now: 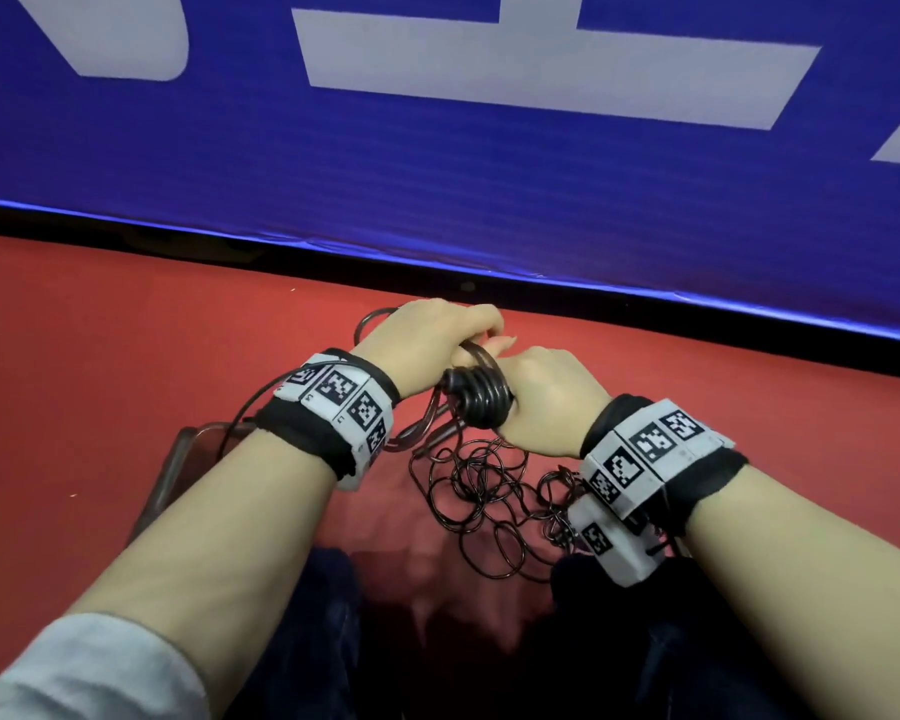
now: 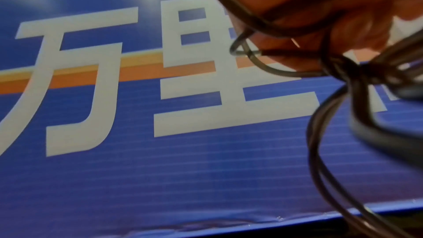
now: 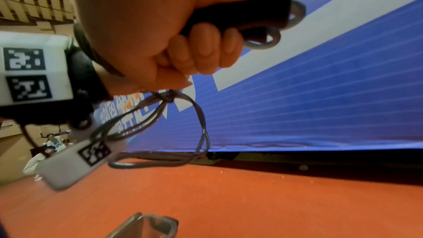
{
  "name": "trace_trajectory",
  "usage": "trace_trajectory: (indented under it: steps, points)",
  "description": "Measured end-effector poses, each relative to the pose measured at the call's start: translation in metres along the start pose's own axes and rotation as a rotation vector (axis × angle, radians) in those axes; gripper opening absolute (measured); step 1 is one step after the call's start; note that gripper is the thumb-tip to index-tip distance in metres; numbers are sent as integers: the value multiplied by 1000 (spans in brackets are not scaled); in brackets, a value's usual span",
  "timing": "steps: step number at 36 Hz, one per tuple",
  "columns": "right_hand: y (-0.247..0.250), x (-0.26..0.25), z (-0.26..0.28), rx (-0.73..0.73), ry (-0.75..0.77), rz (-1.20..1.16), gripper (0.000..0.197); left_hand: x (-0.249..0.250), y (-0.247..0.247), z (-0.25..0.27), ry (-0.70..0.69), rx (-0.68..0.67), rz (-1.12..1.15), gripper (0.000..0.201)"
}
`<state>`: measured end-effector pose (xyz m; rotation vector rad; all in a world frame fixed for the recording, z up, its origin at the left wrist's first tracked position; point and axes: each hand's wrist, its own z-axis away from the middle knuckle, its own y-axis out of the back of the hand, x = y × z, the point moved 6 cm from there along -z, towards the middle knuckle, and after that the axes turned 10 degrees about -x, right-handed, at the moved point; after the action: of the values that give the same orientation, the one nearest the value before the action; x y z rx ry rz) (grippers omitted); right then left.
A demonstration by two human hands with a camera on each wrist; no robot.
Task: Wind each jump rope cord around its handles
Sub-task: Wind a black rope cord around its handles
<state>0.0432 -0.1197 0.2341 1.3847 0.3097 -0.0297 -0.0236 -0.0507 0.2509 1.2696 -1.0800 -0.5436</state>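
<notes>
A black jump rope has several turns of cord [image 1: 478, 394] wound round its two handles [image 3: 245, 17]. My right hand [image 1: 528, 374] grips the black handles in a fist, fingers [image 3: 206, 55] curled round them. Just beyond it, my left hand [image 1: 458, 330] holds a loop of the cord [image 1: 372, 319] over the top of the handles; in the left wrist view the cord [image 2: 258, 24] runs across its fingers. The unwound part of the cord [image 1: 489, 504] lies in a loose tangle of loops on the red floor below my wrists. Two strands [image 3: 201, 133] hang under the right fist.
A blue banner board [image 1: 437, 158] with large white characters stands upright along the far edge of the red floor [image 1: 100, 356]. A clear, box-like object [image 1: 175, 465] sits by my left forearm. My dark-trousered knees [image 1: 333, 615] are at the bottom.
</notes>
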Motion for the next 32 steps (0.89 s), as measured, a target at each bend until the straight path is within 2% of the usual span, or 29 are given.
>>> trace_trajectory:
  steps: [2, 4, 6, 8, 11, 14, 16, 18, 19, 21, 22, 26, 30, 32]
  points:
    - [7, 2, 3, 82, 4, -57, 16, 0, -3, 0, 18, -14, 21, 25]
    - [13, 2, 6, 159, 13, -119, 16, -2, -11, 0, 54, -96, 16, 21]
    - [14, 5, 6, 181, -30, -178, 25, -4, -18, 1, 100, -144, 81, 21]
    - [18, 14, 5, 226, -123, -274, 35, -3, -20, 1, 133, -111, 185, 23]
    - [27, 31, 8, 372, -271, -491, 38, 5, -22, -2, 108, -44, 255, 27]
    - [32, 45, 9, 427, -398, -559, 32, 22, -22, -1, 39, -76, 475, 39]
    - [34, 50, 9, 399, -473, -511, 28, 30, -22, 2, 11, -112, 666, 35]
    - [34, 51, 6, 362, -514, -461, 26, 32, -17, 3, 87, -67, 954, 17]
    - [34, 49, 5, 336, -525, -429, 26, 32, -15, 2, 146, -22, 1020, 20]
    - [34, 42, 3, 318, -524, -348, 24, 29, -11, 0, 239, 100, 909, 44]
    - [35, 39, 2, 327, -519, -318, 23, 28, -10, -1, 260, 154, 819, 48]
    - [34, 36, 0, 354, -476, -305, 13, 17, -10, -1, 284, 224, 697, 53]
    - [26, 40, -3, 316, -336, -448, 32, 8, -6, 0, 280, 255, 687, 47]
    - [23, 40, -3, 312, -317, -427, 30, 8, -7, 0, 278, 242, 665, 47]
